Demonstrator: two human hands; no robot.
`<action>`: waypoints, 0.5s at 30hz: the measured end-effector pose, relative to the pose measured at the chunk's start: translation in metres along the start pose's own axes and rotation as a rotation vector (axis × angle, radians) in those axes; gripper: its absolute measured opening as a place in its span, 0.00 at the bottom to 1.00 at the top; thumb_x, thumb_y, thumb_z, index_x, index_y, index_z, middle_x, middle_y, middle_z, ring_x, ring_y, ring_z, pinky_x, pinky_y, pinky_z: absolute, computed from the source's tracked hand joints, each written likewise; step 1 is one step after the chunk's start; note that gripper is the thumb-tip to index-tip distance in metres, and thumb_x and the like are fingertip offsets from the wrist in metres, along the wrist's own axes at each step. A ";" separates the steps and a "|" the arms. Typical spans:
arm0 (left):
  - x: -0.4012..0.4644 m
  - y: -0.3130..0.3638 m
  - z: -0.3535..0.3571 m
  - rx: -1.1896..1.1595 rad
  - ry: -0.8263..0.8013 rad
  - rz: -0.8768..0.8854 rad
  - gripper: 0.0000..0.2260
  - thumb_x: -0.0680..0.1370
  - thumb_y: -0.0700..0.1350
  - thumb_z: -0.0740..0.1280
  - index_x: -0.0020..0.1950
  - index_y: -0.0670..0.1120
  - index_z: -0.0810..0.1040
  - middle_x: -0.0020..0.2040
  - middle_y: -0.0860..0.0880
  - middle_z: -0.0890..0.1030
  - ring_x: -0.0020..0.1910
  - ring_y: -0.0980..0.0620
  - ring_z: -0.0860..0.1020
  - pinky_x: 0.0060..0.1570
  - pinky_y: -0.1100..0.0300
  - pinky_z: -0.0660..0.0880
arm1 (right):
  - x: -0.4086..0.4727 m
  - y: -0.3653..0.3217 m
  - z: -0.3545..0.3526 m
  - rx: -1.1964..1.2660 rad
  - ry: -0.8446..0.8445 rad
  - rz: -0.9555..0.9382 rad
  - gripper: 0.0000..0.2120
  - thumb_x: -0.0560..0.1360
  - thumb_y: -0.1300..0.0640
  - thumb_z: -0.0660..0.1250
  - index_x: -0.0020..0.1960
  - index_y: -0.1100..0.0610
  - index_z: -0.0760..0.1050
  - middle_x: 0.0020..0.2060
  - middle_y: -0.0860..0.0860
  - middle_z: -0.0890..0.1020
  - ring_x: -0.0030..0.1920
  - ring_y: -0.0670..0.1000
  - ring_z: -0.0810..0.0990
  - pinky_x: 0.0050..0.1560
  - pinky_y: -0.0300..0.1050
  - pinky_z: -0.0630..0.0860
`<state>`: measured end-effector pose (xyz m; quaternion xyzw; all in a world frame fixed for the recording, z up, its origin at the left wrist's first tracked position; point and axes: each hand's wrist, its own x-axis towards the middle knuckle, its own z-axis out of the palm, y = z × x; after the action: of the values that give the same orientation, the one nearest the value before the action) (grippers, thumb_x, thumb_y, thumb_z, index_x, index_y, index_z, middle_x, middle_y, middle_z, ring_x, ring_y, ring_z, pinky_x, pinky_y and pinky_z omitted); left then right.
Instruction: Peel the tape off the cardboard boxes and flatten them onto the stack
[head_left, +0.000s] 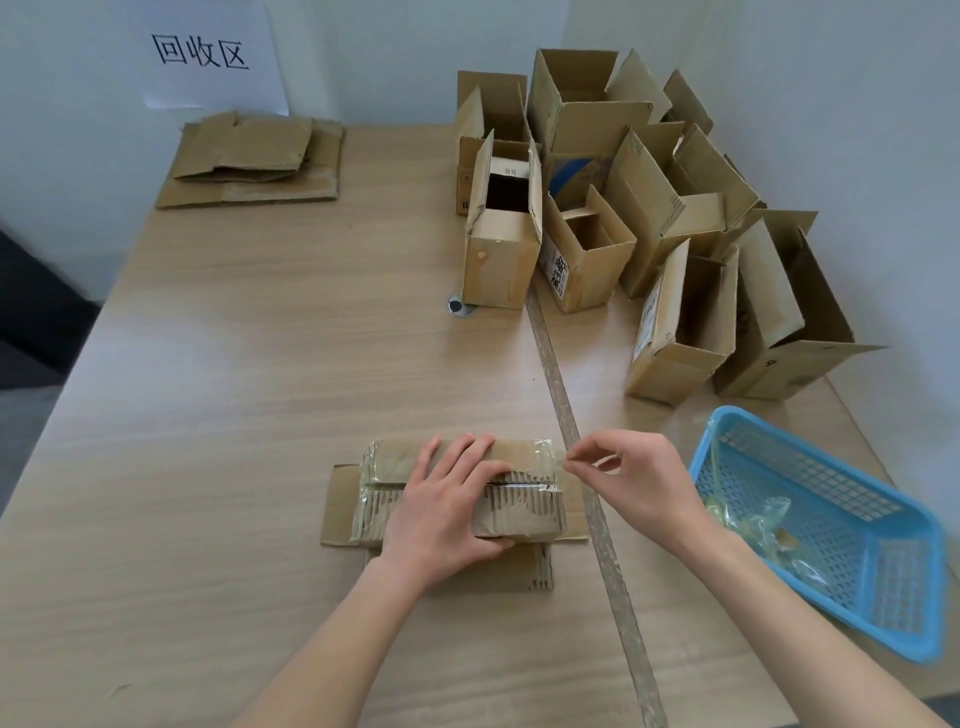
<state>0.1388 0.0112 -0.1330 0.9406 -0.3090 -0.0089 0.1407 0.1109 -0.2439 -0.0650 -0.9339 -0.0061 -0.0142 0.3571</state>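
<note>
- Your right hand (641, 480) pinches the end of a clear tape strip (540, 460) between thumb and fingers (574, 457), at the right edge of the small brown cardboard box (524, 506).
- Your left hand (447, 512) presses down on that box, fingers spread and straight.
- The box sits near you on the light wooden table (260, 389).
- A blue plastic basket (831, 545) holding crumpled tape lies right of it.
- Open cardboard boxes (623, 218) stand far right; a flattened cardboard stack (254, 161) lies far left.
</note>
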 end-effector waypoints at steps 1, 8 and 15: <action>0.000 0.000 0.000 0.001 0.001 0.001 0.37 0.66 0.71 0.69 0.71 0.59 0.66 0.79 0.55 0.63 0.80 0.53 0.57 0.79 0.44 0.49 | 0.000 0.000 0.000 0.000 -0.001 0.001 0.03 0.73 0.55 0.78 0.45 0.48 0.85 0.38 0.37 0.84 0.42 0.41 0.83 0.46 0.43 0.81; 0.000 -0.001 0.000 0.000 0.003 0.007 0.37 0.66 0.71 0.68 0.71 0.59 0.66 0.79 0.54 0.63 0.80 0.52 0.58 0.79 0.44 0.49 | 0.001 -0.002 0.001 -0.006 0.011 -0.032 0.03 0.73 0.55 0.78 0.46 0.49 0.86 0.37 0.39 0.85 0.39 0.41 0.84 0.44 0.44 0.82; 0.000 0.000 -0.001 -0.007 0.000 0.012 0.37 0.66 0.71 0.69 0.71 0.58 0.67 0.79 0.54 0.64 0.80 0.52 0.58 0.79 0.44 0.49 | 0.005 -0.003 0.000 -0.032 0.006 -0.035 0.02 0.73 0.53 0.78 0.44 0.47 0.86 0.36 0.38 0.84 0.38 0.40 0.83 0.43 0.48 0.82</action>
<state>0.1394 0.0115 -0.1317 0.9382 -0.3144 -0.0090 0.1442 0.1161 -0.2413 -0.0631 -0.9393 -0.0211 -0.0233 0.3417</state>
